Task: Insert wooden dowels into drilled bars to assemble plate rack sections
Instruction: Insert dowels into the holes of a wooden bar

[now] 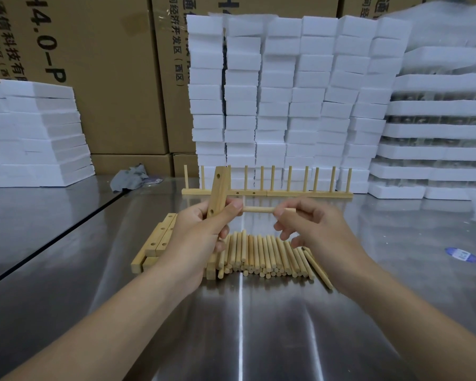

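Observation:
My left hand (201, 229) grips a drilled wooden bar (220, 188), held nearly upright above the steel table. Its two visible holes face left. My right hand (311, 224) pinches a wooden dowel (257, 209) that lies level, its left end against the bar by my left thumb. Whether the tip sits in a hole is hidden by the thumb. Below the hands lies a pile of loose dowels (267, 254). Several more drilled bars (157, 243) are stacked to its left. Behind stand assembled rack sections (270, 191) with upright dowels.
Stacks of white foam blocks (286, 100) rise behind the rack sections and at the far left (36, 133) and right (434, 133). Cardboard boxes (102, 78) form the back wall. A grey cloth (129, 178) lies on the steel table (259, 325). A blue label (461, 254) lies on the right.

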Tool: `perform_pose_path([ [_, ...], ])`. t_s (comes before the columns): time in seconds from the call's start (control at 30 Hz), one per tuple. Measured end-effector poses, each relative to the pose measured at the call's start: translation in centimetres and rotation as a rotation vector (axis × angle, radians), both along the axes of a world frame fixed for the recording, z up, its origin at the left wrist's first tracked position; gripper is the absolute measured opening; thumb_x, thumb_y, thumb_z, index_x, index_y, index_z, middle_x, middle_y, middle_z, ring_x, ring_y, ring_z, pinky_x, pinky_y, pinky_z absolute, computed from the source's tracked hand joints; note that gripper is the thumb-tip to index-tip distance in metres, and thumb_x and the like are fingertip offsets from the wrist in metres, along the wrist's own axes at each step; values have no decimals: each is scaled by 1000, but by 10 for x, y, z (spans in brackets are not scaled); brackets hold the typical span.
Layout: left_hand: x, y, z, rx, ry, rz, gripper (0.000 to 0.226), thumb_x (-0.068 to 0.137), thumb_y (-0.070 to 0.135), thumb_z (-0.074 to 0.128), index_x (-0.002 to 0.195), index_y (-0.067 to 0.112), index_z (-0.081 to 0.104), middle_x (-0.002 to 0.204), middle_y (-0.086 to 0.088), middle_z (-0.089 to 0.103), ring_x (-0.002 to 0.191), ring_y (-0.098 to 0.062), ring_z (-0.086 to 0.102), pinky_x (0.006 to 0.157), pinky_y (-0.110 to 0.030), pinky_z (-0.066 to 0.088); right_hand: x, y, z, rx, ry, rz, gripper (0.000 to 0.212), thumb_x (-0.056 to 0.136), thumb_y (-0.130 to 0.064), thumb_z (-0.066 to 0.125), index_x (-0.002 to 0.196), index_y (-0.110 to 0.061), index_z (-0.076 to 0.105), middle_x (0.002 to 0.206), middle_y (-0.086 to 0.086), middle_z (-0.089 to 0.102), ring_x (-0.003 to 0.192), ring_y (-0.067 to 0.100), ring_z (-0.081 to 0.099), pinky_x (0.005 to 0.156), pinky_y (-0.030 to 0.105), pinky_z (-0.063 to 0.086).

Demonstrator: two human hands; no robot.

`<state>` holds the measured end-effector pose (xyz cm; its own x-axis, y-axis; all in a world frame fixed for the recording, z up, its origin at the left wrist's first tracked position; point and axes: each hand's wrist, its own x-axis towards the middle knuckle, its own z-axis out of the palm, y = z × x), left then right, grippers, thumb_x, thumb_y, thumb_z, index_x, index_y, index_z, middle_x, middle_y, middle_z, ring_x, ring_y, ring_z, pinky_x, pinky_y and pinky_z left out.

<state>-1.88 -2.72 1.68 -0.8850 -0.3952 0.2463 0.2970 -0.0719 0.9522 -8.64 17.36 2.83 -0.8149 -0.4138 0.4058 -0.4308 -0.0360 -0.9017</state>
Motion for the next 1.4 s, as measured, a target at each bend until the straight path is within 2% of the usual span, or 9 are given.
perform_pose_path([
  [0.13, -1, 0, -1, -13, -14, -16, 18, 88, 37, 84, 99, 22, 84, 63, 14, 61, 51, -3, 47, 46, -16, 40, 2, -2, -2, -20, 71, -36, 4, 93, -31, 76, 95, -31, 79, 86, -2, 78, 73, 9, 72, 64, 20, 56],
  [0.27, -2, -2, -2, -8, -8, -67, 16, 84, 31, 89, 100, 27, 85, 65, 10, 55, 55, -4, 47, 47, -18, 40, 2, -1, -1, -69, 126, -66, 10, 91, -22, 79, 98, -29, 80, 89, -3, 78, 76, 12, 71, 62, 19, 55],
  [0.57, -4, -5, -1, -13, 48, -62, 22, 83, 22, 89, 103, 29, 85, 86, 13, 72, 59, -4, 49, 49, -19, 41, -1, 1, -1, -93, 93, -108, 16, 88, -24, 82, 95, -39, 82, 92, -8, 78, 82, 15, 70, 64, 18, 56],
  [0.83, -1, -6, 3, 14, 52, -15, 20, 87, 14, 86, 103, 27, 85, 87, 12, 74, 60, -5, 49, 49, -21, 40, -1, 3, 0, -123, 81, -112, 14, 88, -23, 81, 96, -36, 83, 89, -5, 78, 79, 9, 70, 66, 20, 58],
  [1.07, 2, 5, -1, -118, 44, -49, 16, 90, 18, 85, 100, 31, 84, 84, 11, 75, 57, -2, 51, 49, -19, 42, 0, -1, -9, 79, 234, -24, 3, 94, -35, 76, 93, -37, 79, 82, -6, 75, 75, 11, 69, 67, 22, 55],
  [1.17, 4, 10, -4, -191, 50, -64, 13, 91, 27, 85, 102, 33, 83, 67, 12, 64, 54, -6, 47, 47, -20, 42, 0, -5, -15, 145, 238, 21, 8, 98, -40, 71, 97, -34, 76, 69, -5, 67, 59, 12, 59, 55, 29, 49],
  [1.23, 4, 11, -2, -179, 43, -70, 15, 92, 38, 83, 106, 35, 82, 66, 10, 60, 57, -8, 47, 49, -20, 43, -1, -6, -16, 138, 236, -6, 10, 102, -40, 65, 98, -35, 73, 67, -10, 58, 55, 6, 49, 50, 24, 40],
  [1.33, 3, 12, 3, -127, -3, -107, 26, 97, 55, 68, 112, 38, 81, 85, -2, 73, 63, -10, 51, 51, -23, 44, 0, -4, -12, 88, 251, -86, 12, 105, -40, 59, 97, -37, 68, 65, -11, 49, 49, 4, 39, 46, 17, 34],
  [1.4, 2, 14, 2, -120, -5, -132, 26, 108, 48, 56, 120, 41, 78, 102, -2, 79, 67, -10, 54, 53, -23, 45, 3, -3, -9, 53, 258, -99, 15, 106, -42, 55, 98, -35, 65, 57, -10, 40, 44, 6, 31, 42, 18, 28],
])
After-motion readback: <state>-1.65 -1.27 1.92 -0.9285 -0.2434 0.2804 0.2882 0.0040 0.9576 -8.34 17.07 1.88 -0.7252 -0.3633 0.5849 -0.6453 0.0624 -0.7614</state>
